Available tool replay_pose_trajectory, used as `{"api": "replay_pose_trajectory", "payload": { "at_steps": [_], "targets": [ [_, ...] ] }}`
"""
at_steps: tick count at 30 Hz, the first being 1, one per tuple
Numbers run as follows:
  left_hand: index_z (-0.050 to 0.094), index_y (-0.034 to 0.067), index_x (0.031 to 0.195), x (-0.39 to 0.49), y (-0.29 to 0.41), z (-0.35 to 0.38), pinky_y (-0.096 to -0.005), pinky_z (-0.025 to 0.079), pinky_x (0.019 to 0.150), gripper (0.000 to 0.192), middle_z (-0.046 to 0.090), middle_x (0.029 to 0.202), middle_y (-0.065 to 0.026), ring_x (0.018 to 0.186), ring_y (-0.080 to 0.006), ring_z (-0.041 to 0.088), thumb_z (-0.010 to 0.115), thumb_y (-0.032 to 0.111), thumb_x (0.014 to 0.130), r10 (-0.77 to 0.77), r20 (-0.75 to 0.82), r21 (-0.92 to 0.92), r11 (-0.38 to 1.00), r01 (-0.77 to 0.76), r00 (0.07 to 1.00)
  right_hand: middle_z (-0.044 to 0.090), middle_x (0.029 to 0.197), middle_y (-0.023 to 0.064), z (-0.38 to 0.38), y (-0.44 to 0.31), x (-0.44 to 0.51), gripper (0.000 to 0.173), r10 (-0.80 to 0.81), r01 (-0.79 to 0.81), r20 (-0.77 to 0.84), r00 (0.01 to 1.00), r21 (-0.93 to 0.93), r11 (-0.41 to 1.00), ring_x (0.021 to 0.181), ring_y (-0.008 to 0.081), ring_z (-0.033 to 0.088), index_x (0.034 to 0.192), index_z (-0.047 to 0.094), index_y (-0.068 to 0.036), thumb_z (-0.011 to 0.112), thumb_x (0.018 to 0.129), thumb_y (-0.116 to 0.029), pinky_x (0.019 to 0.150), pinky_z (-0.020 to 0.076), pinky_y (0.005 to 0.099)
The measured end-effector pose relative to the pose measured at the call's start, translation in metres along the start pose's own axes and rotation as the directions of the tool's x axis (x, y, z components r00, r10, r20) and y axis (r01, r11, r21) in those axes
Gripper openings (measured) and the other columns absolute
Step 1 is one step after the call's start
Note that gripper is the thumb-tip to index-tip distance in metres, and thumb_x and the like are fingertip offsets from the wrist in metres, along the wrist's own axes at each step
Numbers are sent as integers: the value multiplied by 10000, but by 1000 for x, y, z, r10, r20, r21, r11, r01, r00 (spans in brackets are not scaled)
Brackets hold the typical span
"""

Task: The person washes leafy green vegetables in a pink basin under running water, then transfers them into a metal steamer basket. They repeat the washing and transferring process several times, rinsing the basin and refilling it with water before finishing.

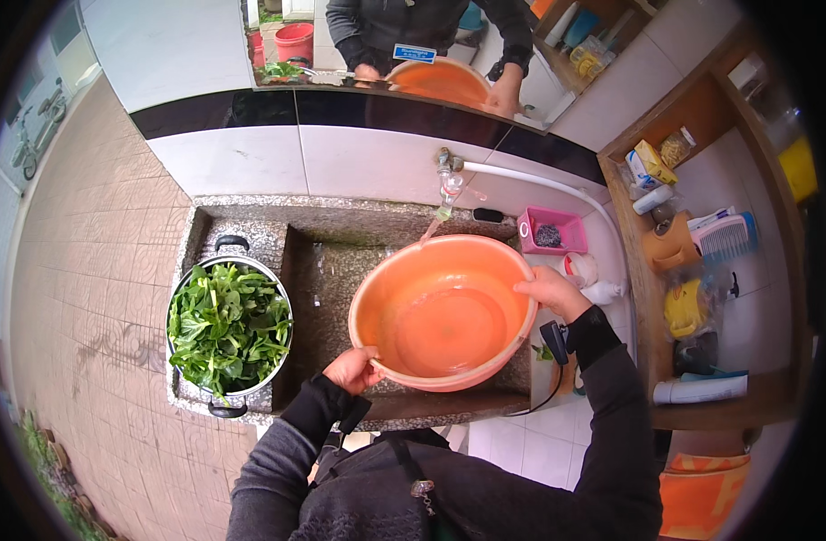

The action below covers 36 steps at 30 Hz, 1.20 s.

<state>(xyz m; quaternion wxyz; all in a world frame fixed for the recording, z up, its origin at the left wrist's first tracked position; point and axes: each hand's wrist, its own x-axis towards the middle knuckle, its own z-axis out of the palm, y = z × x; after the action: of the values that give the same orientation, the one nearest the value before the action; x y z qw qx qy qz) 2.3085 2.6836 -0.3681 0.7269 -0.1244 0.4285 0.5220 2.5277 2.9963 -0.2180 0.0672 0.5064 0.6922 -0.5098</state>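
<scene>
An orange plastic basin [446, 318] is held over the stone sink [321, 297], with a little clear water in its bottom. My left hand [354, 370] grips the rim at the near left, and my right hand [555, 291] grips it at the right. Above the far rim, a tap [446, 176] on the wall carries a clear nozzle that points down towards the basin. On the sink's left ledge stands a metal pot [291, 324] with black handles. Leafy green vegetables [227, 328] are heaped in it above the rim.
A pink plastic basket [571, 237] with a dark scrubber and a white pump bottle [602, 293] stand right of the sink. Wooden shelves [622, 243] with toiletries rise at the right. A white hose [541, 177] runs from the tap. A mirror [413, 40] hangs on the wall.
</scene>
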Motion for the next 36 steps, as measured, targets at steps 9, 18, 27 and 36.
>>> {"api": "replay_pose_trajectory", "payload": {
  "at_steps": [9,18,27,36],
  "targets": [
    [591,19,1082,42,22,7,-237,511,505,194,679,883,-56,624,-126,620,563,171,964,90,68,153,983,-99,994,710,911,154,-6,13,-33,300,-243,96,-411,878,-346,933,859,253,693,1036,664,27,627,777,-121,764,527,353],
    [567,-10,1214,95,70,27,-278,512,705,404,673,1007,-100,824,-138,621,640,273,935,700,-136,834,463,-300,701,663,822,107,55,97,-16,213,-317,202,-829,461,-250,947,763,232,666,1015,589,-64,621,868,-215,641,506,342],
    [591,-35,1060,124,141,134,-256,564,687,163,673,856,-93,715,-149,659,607,78,942,598,101,400,707,-583,795,367,591,-67,67,94,5,231,-36,404,-830,556,232,885,465,39,341,874,569,-157,516,973,-359,395,242,209],
    [534,-99,1141,121,145,81,-330,592,687,228,661,950,-185,780,-236,686,489,44,969,707,-19,503,618,-605,707,381,661,-54,77,131,51,184,-40,565,-833,552,338,752,547,35,366,863,552,-128,515,976,-268,465,283,180]
  ]
}}
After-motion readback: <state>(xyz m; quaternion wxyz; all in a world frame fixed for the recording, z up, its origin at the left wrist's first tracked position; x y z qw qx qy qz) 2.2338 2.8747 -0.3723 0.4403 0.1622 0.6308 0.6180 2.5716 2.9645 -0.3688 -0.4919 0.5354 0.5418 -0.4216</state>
